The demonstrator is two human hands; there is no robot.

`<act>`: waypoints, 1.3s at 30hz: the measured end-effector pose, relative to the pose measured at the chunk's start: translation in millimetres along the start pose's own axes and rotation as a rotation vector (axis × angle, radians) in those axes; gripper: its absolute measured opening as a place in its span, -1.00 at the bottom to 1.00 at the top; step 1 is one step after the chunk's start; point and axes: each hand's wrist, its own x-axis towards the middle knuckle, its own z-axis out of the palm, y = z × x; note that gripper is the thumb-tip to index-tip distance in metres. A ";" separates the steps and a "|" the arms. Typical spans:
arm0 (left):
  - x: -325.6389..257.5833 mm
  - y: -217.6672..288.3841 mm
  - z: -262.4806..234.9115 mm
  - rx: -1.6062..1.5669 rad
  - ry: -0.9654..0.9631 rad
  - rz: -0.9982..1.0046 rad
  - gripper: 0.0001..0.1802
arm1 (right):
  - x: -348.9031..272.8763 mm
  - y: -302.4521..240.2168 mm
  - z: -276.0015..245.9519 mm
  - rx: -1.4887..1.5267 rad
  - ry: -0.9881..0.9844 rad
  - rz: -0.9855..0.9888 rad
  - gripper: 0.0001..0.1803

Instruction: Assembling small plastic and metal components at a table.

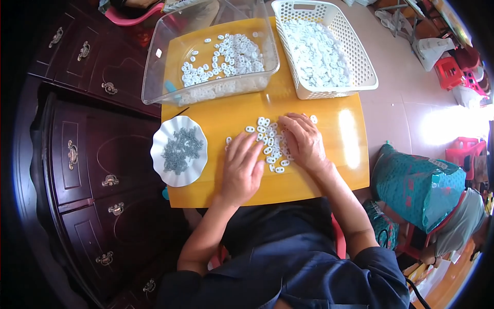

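Observation:
Both my hands lie palm down on a yellow table top [319, 177]. My left hand [242, 167] rests flat with fingers spread, its fingertips touching a loose pile of small white oval plastic pieces [270, 144]. My right hand [303, 141] lies over the right part of that pile, fingers spread across the pieces. Neither hand grips anything that I can see. A white scalloped dish [167, 170] with several small grey metal parts [181, 149] sits at the table's left edge, beside my left hand.
A clear plastic bin [154, 77] with white pieces stands at the back left. A white perforated basket [360, 62] full of them stands at the back right. Dark wooden drawers [87, 154] line the left. A teal bag [417, 185] sits on the floor at right.

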 end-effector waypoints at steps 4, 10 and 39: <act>17.3 5.4 9.5 0.118 -0.186 0.023 -0.40 | 0.8 -1.3 -0.9 0.049 0.038 0.012 -0.67; 19.5 -0.5 19.1 0.172 -0.275 0.061 -0.35 | -5.0 3.0 -7.4 0.139 0.194 0.193 -0.71; 80.9 14.8 45.5 0.222 -0.428 0.279 -0.40 | -55.5 13.4 -48.0 0.233 0.421 0.535 -0.81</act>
